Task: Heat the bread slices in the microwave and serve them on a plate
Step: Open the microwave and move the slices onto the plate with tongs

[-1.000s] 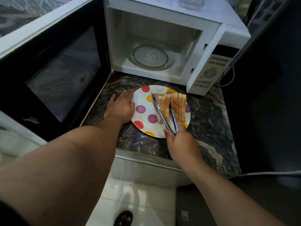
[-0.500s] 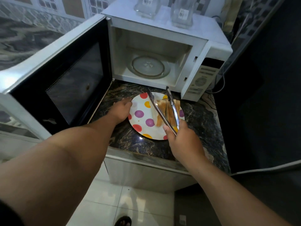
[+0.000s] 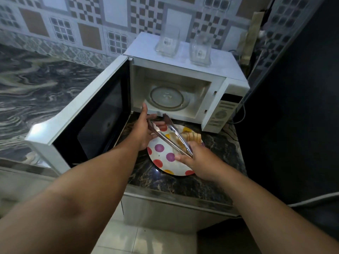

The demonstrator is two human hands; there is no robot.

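Observation:
A white plate with coloured dots rests on the dark marble counter in front of the white microwave. Several bread slices lie on the plate's far side. The microwave door stands wide open to the left; its glass turntable is bare. My right hand grips the handle end of metal tongs, whose open tips point up over the plate and hold nothing. My left hand hovers above the plate's far left edge, fingers apart, near the microwave sill.
Two clear glass containers stand on top of the microwave. A power cable runs behind its right side. A dark wall rises at the right. The counter edge drops to a tiled floor below.
The view tilted up. My left hand lifted off the counter beside the plate and rose toward the microwave opening. The tongs came up off the bread, tips apart.

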